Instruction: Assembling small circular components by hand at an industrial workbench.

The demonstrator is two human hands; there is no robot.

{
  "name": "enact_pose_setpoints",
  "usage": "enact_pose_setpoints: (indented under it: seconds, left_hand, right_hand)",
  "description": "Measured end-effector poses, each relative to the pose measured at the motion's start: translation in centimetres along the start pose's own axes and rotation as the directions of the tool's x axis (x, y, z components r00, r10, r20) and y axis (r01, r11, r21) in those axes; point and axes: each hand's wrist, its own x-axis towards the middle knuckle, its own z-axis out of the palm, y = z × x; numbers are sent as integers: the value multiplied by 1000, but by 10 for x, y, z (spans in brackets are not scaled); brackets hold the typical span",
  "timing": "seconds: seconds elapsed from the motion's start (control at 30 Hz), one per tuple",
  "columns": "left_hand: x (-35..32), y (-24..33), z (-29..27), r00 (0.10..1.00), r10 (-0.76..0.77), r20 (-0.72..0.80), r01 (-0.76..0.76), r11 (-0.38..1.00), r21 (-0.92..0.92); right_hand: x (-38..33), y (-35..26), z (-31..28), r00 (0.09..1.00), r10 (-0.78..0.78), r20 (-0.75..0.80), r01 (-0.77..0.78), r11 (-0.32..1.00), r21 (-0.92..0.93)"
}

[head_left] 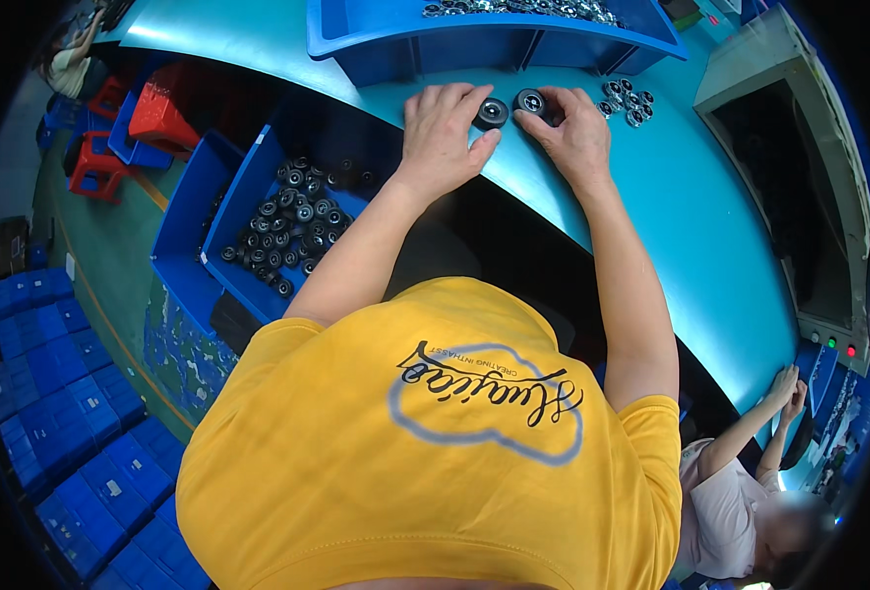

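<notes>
Over the near edge of the teal tabletop [666, 182], both my hands are closed, each on a small black wheel with a metal centre. My left hand [440, 143] has its wheel [492, 113] between thumb and fingers. Just to the right, my right hand [577, 138] pinches the other wheel [530, 101] between thumb and forefinger. The two wheels are close together but apart. Right of my right hand lies a small cluster of shiny metal hubs [635, 116].
A blue bin [484, 54] of shiny metal parts stands behind my hands. Lower left, a blue crate [233, 236] holds many black wheels [292, 221]. A grey machine [799, 177] borders the table's right. Red stools [100, 167] and stacked blue boxes [71, 403] stand left; a co-worker [735, 501] sits lower right.
</notes>
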Motion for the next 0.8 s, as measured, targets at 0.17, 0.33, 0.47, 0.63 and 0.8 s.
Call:
enact_pose_setpoints:
  seconds: [0.17, 0.33, 0.47, 0.63, 0.8]
  left_hand:
    - [0, 0, -1, 1000, 0, 0, 0, 1000, -5]
    - [-1, -1, 0, 1000, -6, 8, 6, 1000, -11]
    - [-1, 0, -1, 1000, -5, 7, 5, 1000, -12]
    - [-1, 1, -1, 1000, -13, 6, 13, 1000, -10]
    - [-1, 1, -1, 1000, -16, 10, 17, 1000, -18]
  right_hand:
    - [-1, 1, 2, 997, -48, -66, 50, 999, 17]
    - [-1, 2, 0, 997, -61, -44, 62, 998, 17]
    - [-1, 4, 2, 996, -62, -63, 64, 998, 27]
    - [-1, 6, 5, 995, -76, -71, 78, 997, 23]
    - [-2, 7, 3, 995, -68, -66, 70, 997, 23]
